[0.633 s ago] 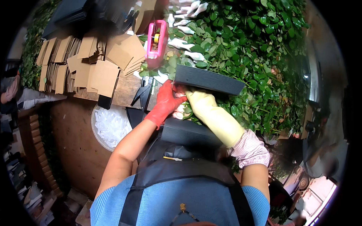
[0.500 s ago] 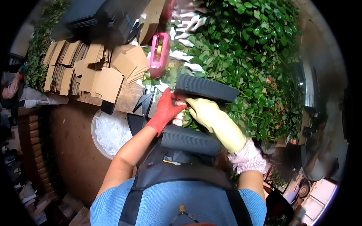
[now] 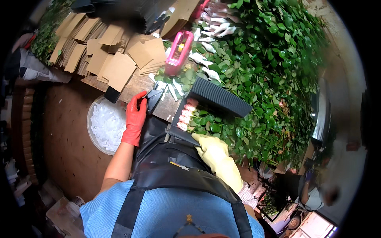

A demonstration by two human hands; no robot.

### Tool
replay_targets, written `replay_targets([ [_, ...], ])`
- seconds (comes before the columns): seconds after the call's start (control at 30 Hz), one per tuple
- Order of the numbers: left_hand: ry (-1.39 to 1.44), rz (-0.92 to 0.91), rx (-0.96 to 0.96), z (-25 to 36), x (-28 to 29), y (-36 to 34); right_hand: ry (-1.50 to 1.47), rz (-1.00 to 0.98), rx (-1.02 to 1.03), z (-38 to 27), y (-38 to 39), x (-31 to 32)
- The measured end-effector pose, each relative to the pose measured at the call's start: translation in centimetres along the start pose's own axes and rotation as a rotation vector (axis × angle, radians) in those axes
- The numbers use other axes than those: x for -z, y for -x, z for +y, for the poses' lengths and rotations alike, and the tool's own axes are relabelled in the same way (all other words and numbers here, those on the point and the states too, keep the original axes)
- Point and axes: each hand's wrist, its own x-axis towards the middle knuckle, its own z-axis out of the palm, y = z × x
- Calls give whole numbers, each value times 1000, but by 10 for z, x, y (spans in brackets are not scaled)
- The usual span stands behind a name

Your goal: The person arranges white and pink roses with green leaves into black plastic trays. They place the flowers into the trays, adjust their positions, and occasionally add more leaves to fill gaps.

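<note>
My left hand [image 3: 135, 121], in a red glove, has its fingers curled at the handles of dark scissors [image 3: 154, 100] by the table edge. Several pale pink roses [image 3: 185, 116] lie in a row inside a black ribbed folding holder [image 3: 220, 97], their leafy stems running right. The holder's far flap stands raised. Along its near flap [image 3: 183, 135] my right hand [image 3: 216, 156], in a yellow glove, has its fingers bent over the edge; part of that grip is hidden.
A pink tape dispenser [image 3: 179, 53] stands beyond the holder. Cardboard pieces [image 3: 119, 71] are stacked at left. A round tub of white strips [image 3: 106, 126] sits below the table's edge. Leafy stems [image 3: 270, 79] heap the right side, with white-wrapped bunches [image 3: 216, 29] behind.
My left hand has left the roses and moved left to the scissors. My right hand has come nearer, from the stems to the near flap, which now stands more upright.
</note>
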Motion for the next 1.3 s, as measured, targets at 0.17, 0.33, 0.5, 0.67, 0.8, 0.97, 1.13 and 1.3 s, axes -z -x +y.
replay_targets([
  [0.17,-345,185,-477,40,-1,-60,-34,32,53,-7,0,11],
  [0.33,-516,266,-1022,140,7,-176,-37,43,99,-1,0,4],
  [0.5,-1131,650,-880,206,5,-325,-27,40,89,-2,1,6],
  [0.67,-1284,183,-457,261,20,-314,-9,111,140,0,4,2],
  [0.8,-651,301,-851,279,21,-251,-248,202,327,4,8,17],
  [0.97,-288,266,-1567,287,5,-125,-1416,260,408,11,8,44],
  [1.13,-488,-497,-1462,224,-40,5,-1603,280,259,12,1,64],
  [1.3,-330,-198,-862,165,-21,6,-1442,602,-134,60,-5,11],
])
